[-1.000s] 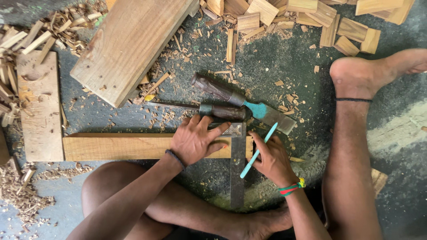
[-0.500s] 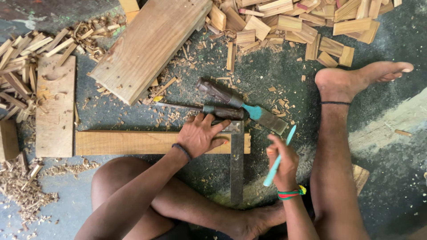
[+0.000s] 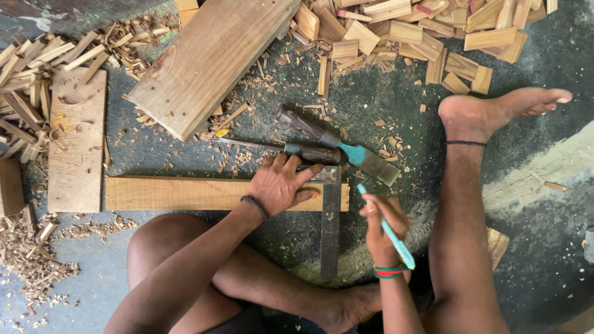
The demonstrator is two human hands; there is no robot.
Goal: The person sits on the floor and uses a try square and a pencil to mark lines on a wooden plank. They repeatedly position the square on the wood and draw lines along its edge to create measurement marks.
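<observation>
Where the left hand (image 3: 279, 184) lies flat on the plank (image 3: 179, 193), right grip (image 3: 382, 224) closed around pen (image 3: 388, 230), just beside.

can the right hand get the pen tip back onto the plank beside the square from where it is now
Probably yes. The right hand holds the teal pen just off the plank's end, with nothing between them; the left hand pins the try square from the other side.

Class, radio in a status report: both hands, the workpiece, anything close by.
Left hand flat on wooden strip and square. Right hand holds teal pen, off the wood. Two chisels lie just beyond.
</observation>
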